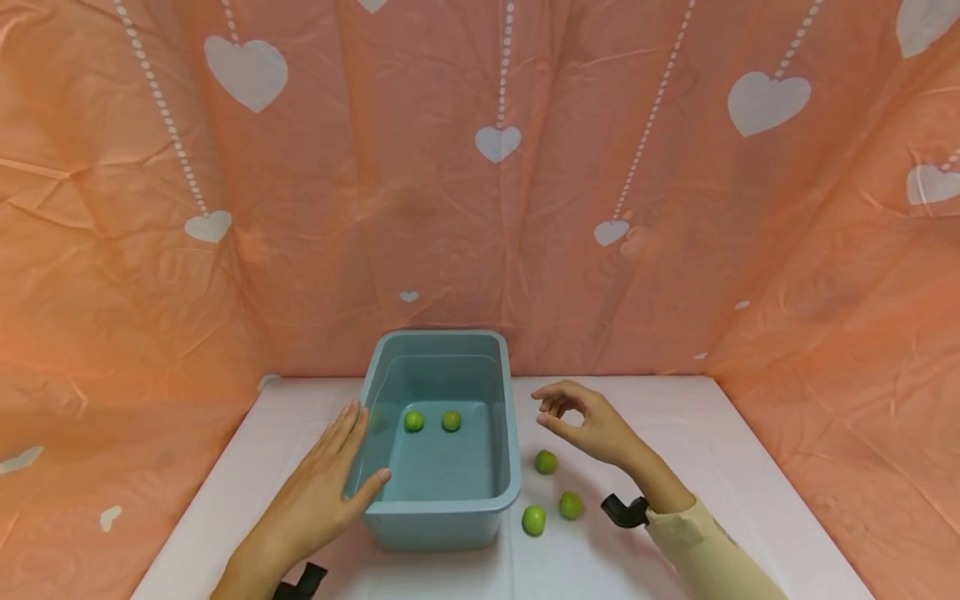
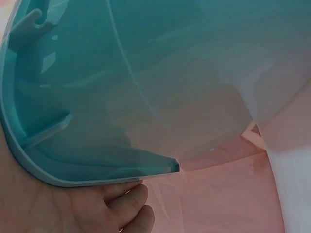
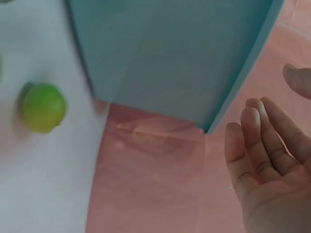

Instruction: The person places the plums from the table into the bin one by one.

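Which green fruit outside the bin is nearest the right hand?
The rearmost green fruit outside the bin; the other two sit nearer the camera, farther from the right hand.

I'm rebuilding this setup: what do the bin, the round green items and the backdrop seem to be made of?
Bin: probably molded plastic, semi-gloss; smooth walls, rounded rim, ribs beneath it.
Round green items: smooth, faintly shiny, like lime peel; real or imitation, I can't tell.
Backdrop: thin fabric or plastic sheet, slightly glossy; creases catch light.

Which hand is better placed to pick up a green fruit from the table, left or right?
Likely the right hand: it's empty and near the three green fruits beside the bin, whereas the left hand touches the bin's opposite side.
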The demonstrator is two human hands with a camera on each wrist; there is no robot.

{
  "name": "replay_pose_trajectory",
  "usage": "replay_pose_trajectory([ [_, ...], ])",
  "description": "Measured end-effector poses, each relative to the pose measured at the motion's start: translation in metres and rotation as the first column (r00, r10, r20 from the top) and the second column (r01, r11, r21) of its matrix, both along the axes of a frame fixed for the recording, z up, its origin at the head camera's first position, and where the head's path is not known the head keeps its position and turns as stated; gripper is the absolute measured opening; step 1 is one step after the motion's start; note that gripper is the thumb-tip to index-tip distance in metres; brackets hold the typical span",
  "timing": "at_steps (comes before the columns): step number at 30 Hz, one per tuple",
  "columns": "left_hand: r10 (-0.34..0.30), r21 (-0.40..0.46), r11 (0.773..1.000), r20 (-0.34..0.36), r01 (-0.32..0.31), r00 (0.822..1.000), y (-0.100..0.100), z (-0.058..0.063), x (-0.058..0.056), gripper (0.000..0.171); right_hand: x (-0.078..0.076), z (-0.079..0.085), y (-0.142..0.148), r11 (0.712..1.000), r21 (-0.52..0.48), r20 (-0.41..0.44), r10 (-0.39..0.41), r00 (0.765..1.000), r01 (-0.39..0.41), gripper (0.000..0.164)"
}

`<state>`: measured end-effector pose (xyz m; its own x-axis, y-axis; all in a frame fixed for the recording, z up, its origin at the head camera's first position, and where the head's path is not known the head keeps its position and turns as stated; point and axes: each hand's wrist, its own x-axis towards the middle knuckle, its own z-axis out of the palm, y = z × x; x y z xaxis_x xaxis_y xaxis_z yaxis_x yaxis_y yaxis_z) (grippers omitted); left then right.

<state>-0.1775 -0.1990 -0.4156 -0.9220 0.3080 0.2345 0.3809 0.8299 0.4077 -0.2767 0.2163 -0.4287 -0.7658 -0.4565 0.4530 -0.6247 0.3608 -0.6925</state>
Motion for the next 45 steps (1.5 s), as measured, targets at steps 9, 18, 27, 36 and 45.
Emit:
replay_pose_trajectory([
  [9, -0.001, 0.002, 1.0, 0.003, 0.001, 1.0, 0.0, 0.0, 0.0, 0.094, 0.004, -0.026, 0.013, 0.998, 0.012, 0.014, -0.065, 0.998, 0.065, 0.029],
  [18, 0.004, 0.001, 1.0, 0.007, -0.004, 1.0, 0.001, 0.001, 0.001, 0.094, 0.003, -0.043, 0.022, 0.996, 0.049, 0.038, -0.081, 0.996, 0.079, 0.028],
  [27, 0.008, 0.0, 1.0, 0.0, -0.008, 1.0, 0.001, 0.0, 0.001, 0.093, 0.003, -0.063, 0.028, 0.989, 0.111, 0.098, -0.109, 0.989, 0.098, 0.032],
  [36, 0.013, 0.002, 1.0, -0.001, -0.013, 1.0, 0.001, 0.0, 0.002, 0.093, 0.003, -0.076, 0.029, 0.988, 0.128, 0.106, -0.102, 0.989, 0.089, 0.034],
  [45, 0.01, 0.002, 1.0, -0.003, -0.01, 1.0, 0.001, -0.001, 0.001, 0.093, 0.003, -0.084, 0.028, 0.974, 0.208, 0.141, -0.12, 0.983, 0.089, 0.033],
])
